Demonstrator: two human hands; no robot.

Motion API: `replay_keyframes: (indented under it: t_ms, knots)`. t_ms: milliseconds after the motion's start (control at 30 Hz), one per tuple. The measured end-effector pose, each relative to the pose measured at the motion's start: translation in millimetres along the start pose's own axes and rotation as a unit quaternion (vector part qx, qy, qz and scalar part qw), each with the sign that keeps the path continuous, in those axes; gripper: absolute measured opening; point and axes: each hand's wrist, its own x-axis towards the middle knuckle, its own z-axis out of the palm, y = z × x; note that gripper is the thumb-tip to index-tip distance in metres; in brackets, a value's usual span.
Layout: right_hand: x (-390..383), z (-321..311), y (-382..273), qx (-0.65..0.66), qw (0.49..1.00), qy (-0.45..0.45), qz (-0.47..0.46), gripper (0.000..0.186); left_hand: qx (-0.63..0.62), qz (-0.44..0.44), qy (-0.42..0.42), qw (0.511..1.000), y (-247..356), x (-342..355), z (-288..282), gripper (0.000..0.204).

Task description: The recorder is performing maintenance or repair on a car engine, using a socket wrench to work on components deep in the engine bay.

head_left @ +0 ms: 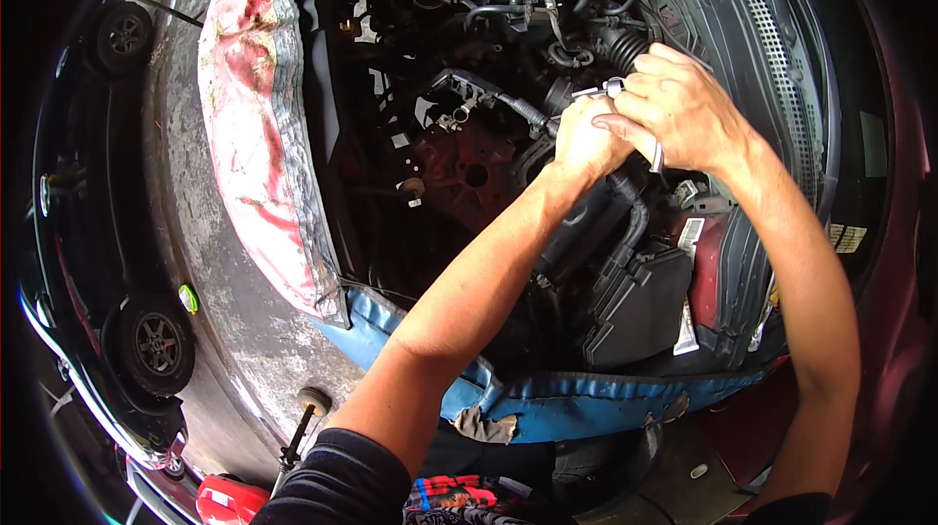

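Both my hands meet over the right side of an open engine bay. My right hand [684, 107] is closed, its fingers curled in and thumb reaching across my left hand. Just below it and to its left, my left hand [588, 139] is also closed. Bits of a silver metal hand tool [657, 156] show between and beside the hands, with a dark round part near the left fingertips. The grip hides most of it, so its exact kind cannot be told. A ribbed black hose [623, 48] lies just beyond the hands, and a wrapped wiring harness [528, 110] runs to their left.
A blue fender cover [557, 413] drapes the near edge; a worn red-and-white cover [244, 85] lines the left edge. A black plastic box [640, 305] sits below my hands. The perforated cowl [772, 46] borders the right. A dark parked car [83, 261] stands far left.
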Motion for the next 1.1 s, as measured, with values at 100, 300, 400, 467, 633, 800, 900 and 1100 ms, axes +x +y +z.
replay_keyframes:
  t_ms: [100,300,400,467,633,800,900,1100]
  knots:
    - [-2,7,-3,-0.006,0.997,0.039,0.059,0.023,0.035,-0.011,-0.012,0.999,2,5,2,0.015]
    - [8,19,-18,0.006,0.979,0.063,0.194,0.027,-0.024,-0.073,-0.065,0.995,-8,3,-6,0.022]
    - [5,13,-25,-0.015,0.948,0.095,0.302,0.030,-0.081,-0.165,-0.100,0.978,15,19,-15,0.029]
    - [2,17,-20,-0.036,0.952,0.070,0.295,0.031,-0.063,-0.113,-0.109,0.986,9,18,-8,0.037]
    - [0,26,-18,-0.010,0.974,0.054,0.218,0.032,-0.069,-0.020,-0.088,0.994,-33,1,-7,0.012]
    - [-53,-27,-53,-0.032,0.952,0.153,0.265,0.032,0.002,0.109,-0.106,0.988,31,-5,-75,0.043]
    - [-104,-59,-100,0.097,0.761,0.291,0.572,0.051,-0.043,0.040,-0.101,0.993,52,-23,-132,0.049]
    - [-234,-69,-197,0.487,0.278,0.569,0.601,0.040,0.068,-0.061,-0.041,0.995,20,-105,-236,0.027]
